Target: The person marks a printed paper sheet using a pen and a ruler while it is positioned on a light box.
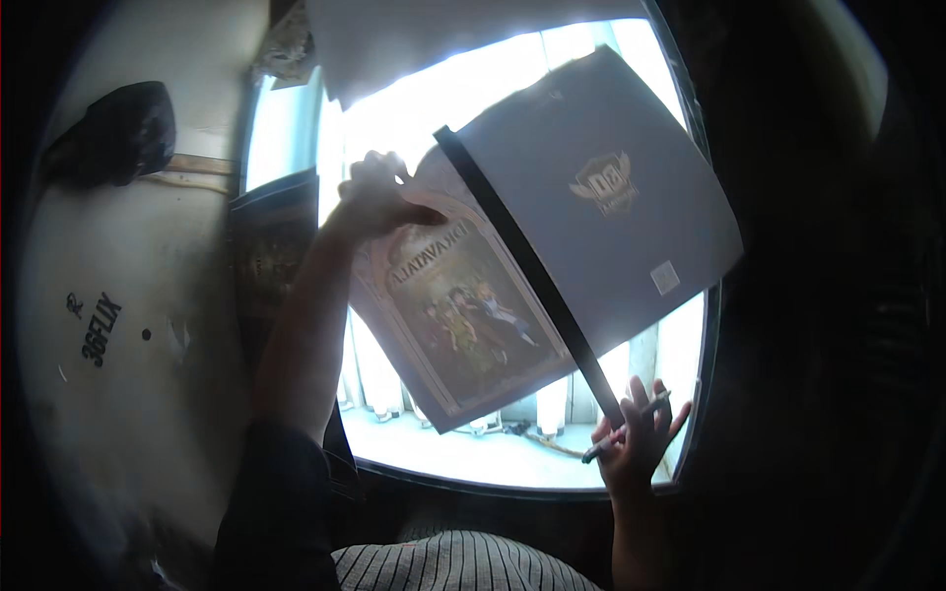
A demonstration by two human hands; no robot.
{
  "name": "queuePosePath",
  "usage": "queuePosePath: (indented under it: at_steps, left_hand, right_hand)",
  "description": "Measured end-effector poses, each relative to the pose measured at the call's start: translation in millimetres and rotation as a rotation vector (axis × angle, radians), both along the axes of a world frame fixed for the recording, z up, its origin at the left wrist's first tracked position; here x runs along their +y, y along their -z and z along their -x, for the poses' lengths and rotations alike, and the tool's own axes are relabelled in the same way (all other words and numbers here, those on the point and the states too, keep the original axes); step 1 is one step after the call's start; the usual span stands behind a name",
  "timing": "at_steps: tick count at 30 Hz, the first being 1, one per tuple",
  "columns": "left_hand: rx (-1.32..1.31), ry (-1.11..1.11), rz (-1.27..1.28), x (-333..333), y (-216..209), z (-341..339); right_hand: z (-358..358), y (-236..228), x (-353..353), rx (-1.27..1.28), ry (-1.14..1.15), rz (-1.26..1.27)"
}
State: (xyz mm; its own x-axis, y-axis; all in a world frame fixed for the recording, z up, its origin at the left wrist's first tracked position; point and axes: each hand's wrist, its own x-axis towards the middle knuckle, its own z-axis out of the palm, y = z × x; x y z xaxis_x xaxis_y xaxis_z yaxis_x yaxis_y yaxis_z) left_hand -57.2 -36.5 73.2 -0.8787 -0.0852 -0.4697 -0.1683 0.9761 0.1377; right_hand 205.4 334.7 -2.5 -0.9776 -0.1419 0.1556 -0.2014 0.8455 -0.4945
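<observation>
A pale printed sheet point(631, 256) lies aslant over a brightly lit glass panel point(379, 379). On its left part is a framed picture of several figures; on the right, a winged emblem and a small pale square. My left hand point(372, 202) rests at the sheet's upper left edge, fingers apart, its thumb stretched over the paper. A straight black strip point(522, 261), like a ruler, crosses the sheet diagonally. At the strip's near end is my right hand point(636, 448), with a slim pen-like tool point(603, 445) held between its fingers. Whether that hand also touches the strip is unclear.
Left of the panel stands a pale surface point(128, 394) with dark lettering and a dark bundle point(128, 128) farther back. A dark printed piece point(271, 241) lies at the panel's left edge. Another pale sheet point(473, 39) covers the panel's far side. The right is in deep shadow.
</observation>
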Motion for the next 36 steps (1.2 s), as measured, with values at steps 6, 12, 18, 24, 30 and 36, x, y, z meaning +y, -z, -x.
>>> queuePosePath:
  at_steps: [6, 12, 18, 24, 30, 36]
  left_hand:
    - [0.211, 0.222, -0.124, 6.1, -41.8, 55.1]
    - [0.894, 0.247, 0.869, -35.9, -148.3, 257.3]
    - [0.832, 0.122, 0.379, -8.0, 9.7, 234.5]
    - [0.747, 0.060, 0.126, -24.8, 33.3, 243.0]
    - [0.783, 0.159, 0.049, -111.9, 15.0, 96.1]
    - [0.153, -0.123, 0.169, -122.5, 4.1, -180.7]
  right_hand:
    - [-4.9, 6.4, -1.0, 0.034, 0.055, -0.105]
    - [3.8, -6.5, -3.7, -0.038, 0.045, -0.111]
    - [-3.6, 8.0, 12.8, -0.109, 0.049, -0.133]
    - [-2.8, 9.0, 0.4, -0.117, 0.043, -0.112]
    - [1.1, 5.3, 20.7, -0.069, 0.027, -0.114]
    - [4.7, 10.9, 10.4, 0.033, -0.019, -0.112]
